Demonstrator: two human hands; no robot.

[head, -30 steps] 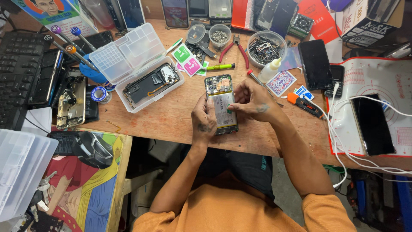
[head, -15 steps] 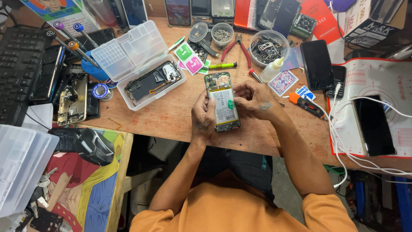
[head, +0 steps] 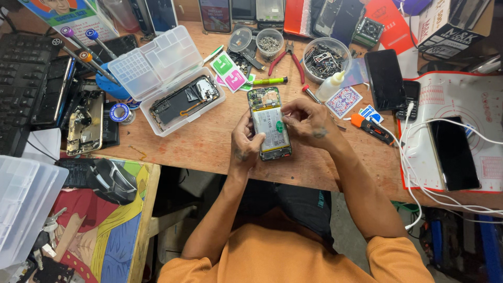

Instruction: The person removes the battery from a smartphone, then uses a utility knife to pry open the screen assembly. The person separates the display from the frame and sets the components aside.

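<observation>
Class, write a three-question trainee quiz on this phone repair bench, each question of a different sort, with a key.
1. True or false: the opened phone lies flat on the wooden table with its back cover off.
2. Which hand pinches at the phone's middle? A. left hand B. right hand
3. Fill in: the red-handled ______ lie beyond the phone, beside the bowl of metal parts.

Key: 1 true; 2 B; 3 pliers.
</observation>
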